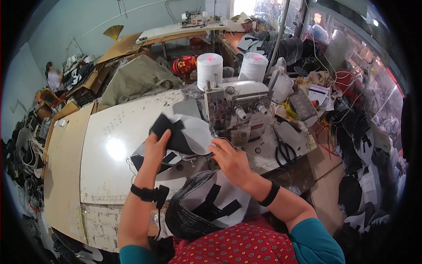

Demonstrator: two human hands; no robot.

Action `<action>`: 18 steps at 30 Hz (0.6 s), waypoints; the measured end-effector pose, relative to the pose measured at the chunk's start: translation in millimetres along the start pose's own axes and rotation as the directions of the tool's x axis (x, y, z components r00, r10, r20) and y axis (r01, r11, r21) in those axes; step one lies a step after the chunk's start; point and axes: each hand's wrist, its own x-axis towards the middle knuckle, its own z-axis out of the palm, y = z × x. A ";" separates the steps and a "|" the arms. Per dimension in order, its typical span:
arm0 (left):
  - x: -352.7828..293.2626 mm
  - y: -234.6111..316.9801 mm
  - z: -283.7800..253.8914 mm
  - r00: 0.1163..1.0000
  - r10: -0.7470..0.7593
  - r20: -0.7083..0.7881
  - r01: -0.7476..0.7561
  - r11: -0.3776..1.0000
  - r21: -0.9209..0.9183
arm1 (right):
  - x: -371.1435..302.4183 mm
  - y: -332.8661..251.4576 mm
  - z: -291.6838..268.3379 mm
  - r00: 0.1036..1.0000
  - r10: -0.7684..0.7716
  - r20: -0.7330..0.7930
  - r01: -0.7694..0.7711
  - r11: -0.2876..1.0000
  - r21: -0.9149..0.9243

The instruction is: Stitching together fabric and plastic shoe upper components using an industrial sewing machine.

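Note:
A curved fabric piece [193, 130], pale grey with a black patch and black strips, lies by the presser end of an overlock sewing machine [239, 110]. My left hand [156, 147] grips its folded black end, thumb on top. The fingers of my right hand [231, 160] pinch its right edge close to the machine's needle area, which my hand and the fabric partly hide. Under my left hand, another black-and-white piece [169, 160] lies on the table. A thick stack of similar fabric pieces [228, 200] rests against my lap, below both hands.
Two white thread cones [210, 70] stand behind the machine. Black-handled scissors [285, 147] lie right of it on the white worktable [105, 171]. A grey-green cloth [138, 81] covers something behind the table. Fabric heaps line the right side, and a person [54, 78] sits far left.

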 end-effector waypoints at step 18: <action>-71.8 11.3 18.0 0.765 0.307 0.565 -0.539 0.786 0.303 | 16.1 -14.1 -40.7 0.836 0.407 0.368 -0.548 0.581 0.602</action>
